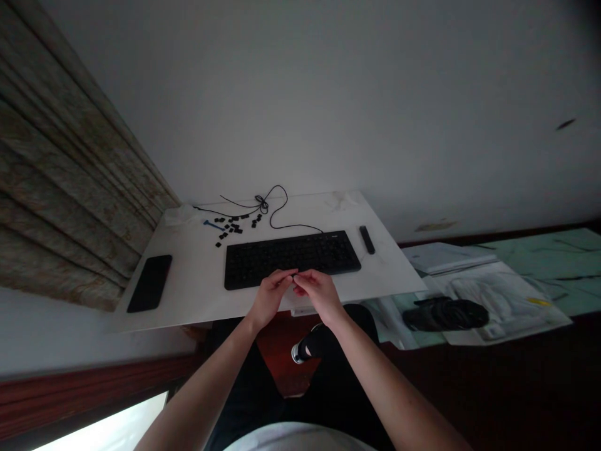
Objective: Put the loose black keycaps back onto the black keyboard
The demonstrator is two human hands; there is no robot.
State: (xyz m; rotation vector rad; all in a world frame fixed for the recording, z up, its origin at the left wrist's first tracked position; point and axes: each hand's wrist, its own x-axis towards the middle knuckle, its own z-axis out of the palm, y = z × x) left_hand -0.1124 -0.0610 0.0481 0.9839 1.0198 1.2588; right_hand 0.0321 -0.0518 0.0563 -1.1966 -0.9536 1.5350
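Observation:
A black keyboard [291,257] lies on a white table [197,294], its cable [275,210] curling away at the back. My left hand [272,294] and my right hand [315,289] meet at the keyboard's near edge, fingertips pinched together over a small dark piece that I cannot make out. Several loose black keycaps [232,225] are scattered behind the keyboard's left end, beside a small blue tool [212,223].
A black phone [150,282] lies at the table's left. A small dark remote-like bar [367,239] sits right of the keyboard. A curtain [61,188] hangs on the left. White bags, papers and a dark object [444,313] lie to the right.

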